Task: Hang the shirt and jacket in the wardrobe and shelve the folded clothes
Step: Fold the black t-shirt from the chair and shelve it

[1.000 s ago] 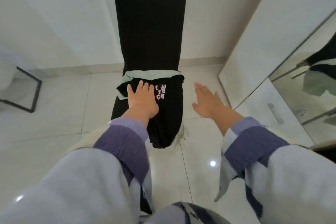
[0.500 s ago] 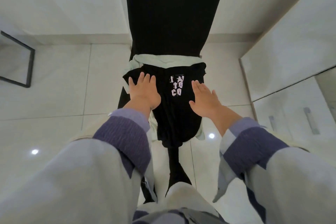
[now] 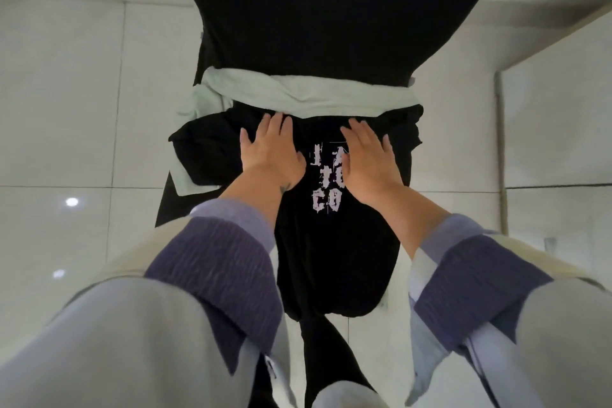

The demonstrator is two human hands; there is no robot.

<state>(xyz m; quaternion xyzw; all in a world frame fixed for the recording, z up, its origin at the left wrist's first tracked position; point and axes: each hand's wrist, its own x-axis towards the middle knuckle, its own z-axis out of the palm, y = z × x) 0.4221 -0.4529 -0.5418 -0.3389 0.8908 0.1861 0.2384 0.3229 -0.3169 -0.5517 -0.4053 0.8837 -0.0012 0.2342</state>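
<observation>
A black chair is standing on the white tiled floor, serving as the landmark. On its seat, a black garment with pale lettering is lying on top, draping over the seat's near edge. A pale green garment is lying beneath it, showing at the foot of the chair's backrest. The left hand and right hand are both resting flat on the black garment, fingers straight and spread, either side of the lettering.
</observation>
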